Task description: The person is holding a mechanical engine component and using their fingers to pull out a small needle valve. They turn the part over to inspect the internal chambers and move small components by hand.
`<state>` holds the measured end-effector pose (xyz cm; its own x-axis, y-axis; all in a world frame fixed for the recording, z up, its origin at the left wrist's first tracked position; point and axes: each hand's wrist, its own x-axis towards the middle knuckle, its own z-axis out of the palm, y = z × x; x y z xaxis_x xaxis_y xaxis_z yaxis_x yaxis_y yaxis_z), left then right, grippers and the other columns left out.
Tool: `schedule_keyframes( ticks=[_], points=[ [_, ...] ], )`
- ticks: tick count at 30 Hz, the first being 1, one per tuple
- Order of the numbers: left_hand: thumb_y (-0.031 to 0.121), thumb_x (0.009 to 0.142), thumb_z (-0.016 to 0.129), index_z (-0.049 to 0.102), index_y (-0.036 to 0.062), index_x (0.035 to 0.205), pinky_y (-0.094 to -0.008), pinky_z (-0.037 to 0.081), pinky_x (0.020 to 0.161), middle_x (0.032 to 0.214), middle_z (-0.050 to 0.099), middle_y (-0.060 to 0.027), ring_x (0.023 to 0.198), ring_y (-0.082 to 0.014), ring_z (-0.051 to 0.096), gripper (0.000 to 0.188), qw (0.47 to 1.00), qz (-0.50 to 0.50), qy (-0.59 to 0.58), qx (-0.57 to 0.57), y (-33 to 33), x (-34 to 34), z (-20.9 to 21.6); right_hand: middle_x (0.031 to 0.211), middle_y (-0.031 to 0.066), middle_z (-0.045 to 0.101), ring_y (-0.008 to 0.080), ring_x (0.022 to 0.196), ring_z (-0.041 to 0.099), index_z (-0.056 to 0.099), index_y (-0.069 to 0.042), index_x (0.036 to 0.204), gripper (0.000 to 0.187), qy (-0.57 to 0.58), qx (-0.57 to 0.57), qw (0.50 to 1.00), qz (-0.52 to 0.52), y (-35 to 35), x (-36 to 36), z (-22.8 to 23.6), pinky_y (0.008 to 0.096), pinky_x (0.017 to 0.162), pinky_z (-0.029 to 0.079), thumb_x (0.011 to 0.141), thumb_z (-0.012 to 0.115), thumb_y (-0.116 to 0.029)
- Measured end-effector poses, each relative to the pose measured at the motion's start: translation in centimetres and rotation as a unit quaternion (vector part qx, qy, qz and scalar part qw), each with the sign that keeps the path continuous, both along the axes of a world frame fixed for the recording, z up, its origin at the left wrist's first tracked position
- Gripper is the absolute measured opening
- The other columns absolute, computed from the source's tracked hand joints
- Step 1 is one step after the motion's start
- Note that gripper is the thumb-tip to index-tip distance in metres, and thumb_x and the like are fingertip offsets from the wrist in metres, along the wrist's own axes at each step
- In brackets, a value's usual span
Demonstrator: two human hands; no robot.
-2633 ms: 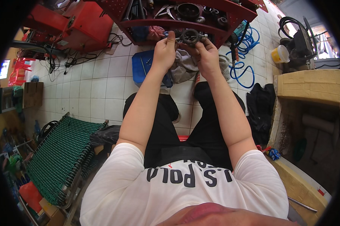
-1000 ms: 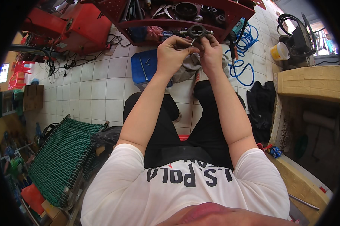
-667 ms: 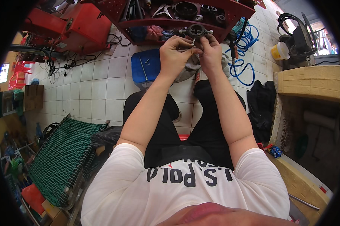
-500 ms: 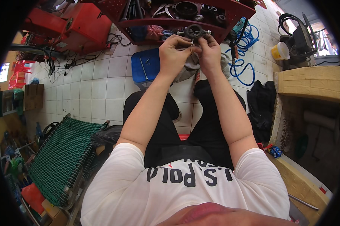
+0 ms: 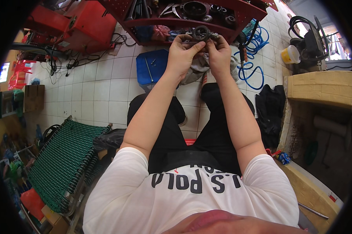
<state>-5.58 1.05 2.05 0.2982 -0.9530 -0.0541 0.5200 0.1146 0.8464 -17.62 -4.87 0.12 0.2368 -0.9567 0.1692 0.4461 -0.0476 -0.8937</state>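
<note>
Between my hands, in front of the red tool shelf, I hold a dark round metal part [image 5: 201, 33] with a ring-shaped rim and a hollow centre. My left hand [image 5: 182, 53] grips its left side, thumb pressed near its lower edge. My right hand [image 5: 219, 52] closes on its right side, where a small shiny fitting [image 5: 214, 35] sticks out by the fingers. What lies behind the fingers is hidden. Below my hands hangs or lies a grey cloth [image 5: 195, 72]. To the left, a blue plastic stool [image 5: 142, 73] carries a long bolt [image 5: 149, 69] and small metal pieces [image 5: 153, 62].
The red tool shelf [image 5: 172, 24] with metal parts stands just beyond my hands. A blue air hose [image 5: 258, 74] coils on the tiles to the right. Red machinery [image 5: 88, 33] stands far left, a green woven cot [image 5: 66, 160] near left, a white-and-yellow bucket [image 5: 290, 54] far right.
My left hand has shifted slightly right and its thumb now lies straighter along the round part. The part has turned a little in my fingers; both hands still hold it.
</note>
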Motion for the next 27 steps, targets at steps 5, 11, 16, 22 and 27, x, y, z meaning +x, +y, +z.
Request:
schedule_keyframes(
  ticks=[5, 11, 16, 22, 27],
  points=[
    [0.006, 0.09, 0.079, 0.046, 0.0019, 0.125, -0.0294, 0.062, 0.078, 0.109, 0.066, -0.0116, 0.094, -0.0194, 0.071, 0.048, 1.0, 0.004, 0.028, -0.01, 0.1, -0.6, -0.3, 0.101, 0.0073, 0.072, 0.0105, 0.088, 0.066, 0.063, 0.002, 0.112, 0.015, 0.038, -0.061, 0.997, -0.013, -0.6, -0.2, -0.5, 0.0247, 0.076, 0.055, 0.099, 0.067, -0.005],
    [0.018, 0.096, 0.074, 0.051, 0.0058, 0.128, -0.0353, 0.061, 0.086, 0.112, 0.063, -0.0049, 0.101, -0.0169, 0.067, 0.041, 0.99, -0.066, 0.121, 0.02, 0.0, 0.4, -1.4, 0.101, 0.0048, 0.07, 0.0095, 0.091, 0.065, 0.063, 0.002, 0.111, 0.015, 0.058, -0.042, 0.997, -0.009, -0.3, -0.4, -0.1, 0.0251, 0.08, 0.054, 0.098, 0.068, -0.004],
    [0.019, 0.099, 0.07, 0.051, 0.0097, 0.131, -0.0395, 0.062, 0.085, 0.11, 0.061, -0.0052, 0.095, -0.0187, 0.068, 0.039, 0.969, -0.181, 0.166, 0.009, 0.1, 1.4, -1.5, 0.104, 0.0051, 0.07, 0.0101, 0.093, 0.065, 0.063, 0.002, 0.115, 0.019, 0.07, -0.114, 0.991, -0.013, -0.7, -0.7, -0.3, 0.0255, 0.08, 0.054, 0.098, 0.068, -0.004],
    [0.019, 0.1, 0.069, 0.059, 0.0144, 0.127, -0.0423, 0.06, 0.09, 0.107, 0.067, -0.0021, 0.095, -0.0158, 0.068, 0.03, 0.956, -0.238, 0.172, 0.001, 0.6, 2.5, -1.5, 0.109, 0.0067, 0.071, 0.0105, 0.095, 0.066, 0.063, 0.001, 0.12, 0.023, 0.123, -0.115, 0.986, 0.011, -0.6, -1.4, 0.2, 0.0247, 0.079, 0.054, 0.098, 0.068, -0.005],
    [0.02, 0.099, 0.07, 0.061, 0.0164, 0.128, -0.0449, 0.06, 0.09, 0.107, 0.069, -0.003, 0.096, -0.0168, 0.068, 0.031, 0.959, -0.234, 0.161, 0.014, 0.7, 2.4, -1.6, 0.109, 0.0063, 0.072, 0.0108, 0.097, 0.066, 0.064, 0.0, 0.12, 0.024, 0.123, -0.137, 0.983, 0.012, -0.9, -1.6, 0.6, 0.0254, 0.083, 0.053, 0.098, 0.07, -0.007]
  ],
)
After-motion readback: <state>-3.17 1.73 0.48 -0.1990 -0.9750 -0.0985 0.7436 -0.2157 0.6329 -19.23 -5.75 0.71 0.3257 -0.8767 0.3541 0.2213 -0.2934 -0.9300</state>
